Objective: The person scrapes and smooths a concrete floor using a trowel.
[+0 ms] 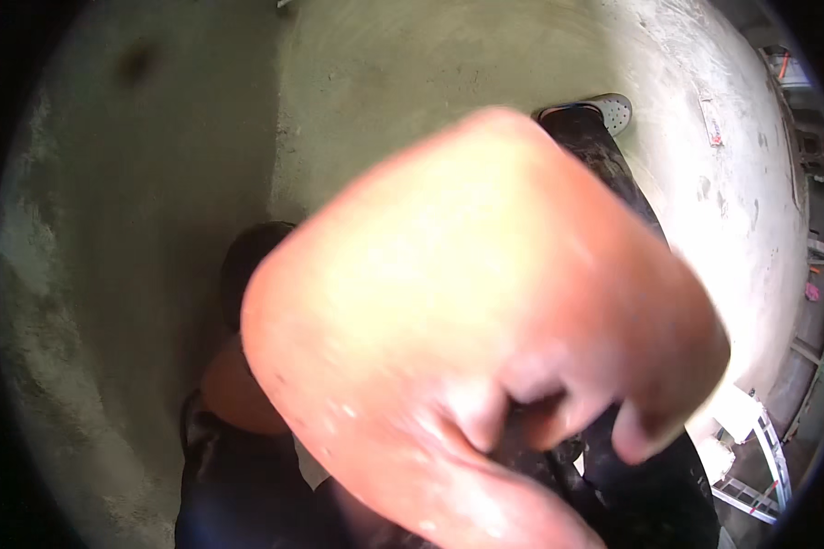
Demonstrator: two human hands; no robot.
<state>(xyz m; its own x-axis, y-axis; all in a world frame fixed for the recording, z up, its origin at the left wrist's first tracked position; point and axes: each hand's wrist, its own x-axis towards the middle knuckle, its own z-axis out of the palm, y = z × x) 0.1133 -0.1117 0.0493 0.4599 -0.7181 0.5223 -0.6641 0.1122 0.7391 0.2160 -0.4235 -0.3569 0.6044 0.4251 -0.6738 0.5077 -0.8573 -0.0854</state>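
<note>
Hand (467, 329) fills the view, blurred, close to the lens | fingers (645, 430) curled narrow, grip unclear | beyond fingertips: dark trousers (613, 174), shoe (613, 110), concrete floor (412, 64).

My hand (476, 339) sits so close to the lens that it is a soft, orange-lit blur filling the middle. Strong daylight washes out the concrete floor (485, 55) at upper right, while the left side falls dim. Fisheye bending curves the edges into a black rim.
</note>
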